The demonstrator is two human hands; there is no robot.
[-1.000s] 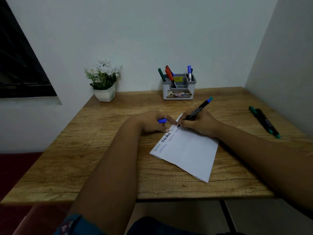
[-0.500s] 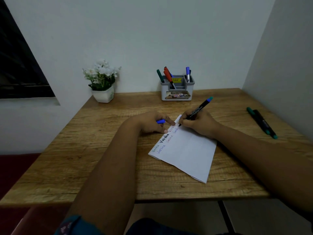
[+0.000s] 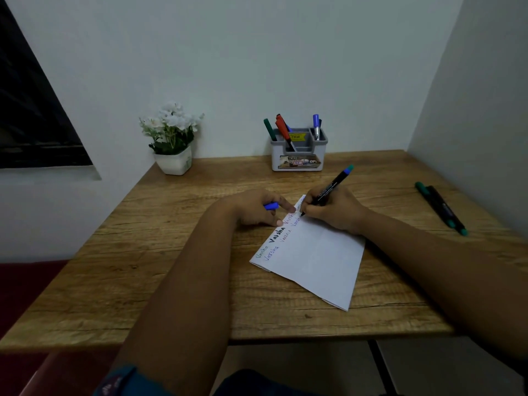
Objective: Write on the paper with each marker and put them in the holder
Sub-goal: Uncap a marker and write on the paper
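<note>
— Blue-capped marker (image 3: 328, 190) is scribbling on the paper (image 3: 314, 252), right hand (image 3: 334, 210) gripping it!
— Left hand (image 3: 257, 208) is pinching its cap (image 3: 271, 206); two markers (image 3: 441, 208) are waiting beside the holder (image 3: 298, 155), several already in.

The bench (image 3: 171, 281) is seen to be matt wood with a rough, pronounced grain. The paper (image 3: 317, 261) is matt, white and creased. The holder (image 3: 298, 155) appears to be smooth grey plastic, and the pot (image 3: 174, 164) is perhaps glazed ceramic.
</note>
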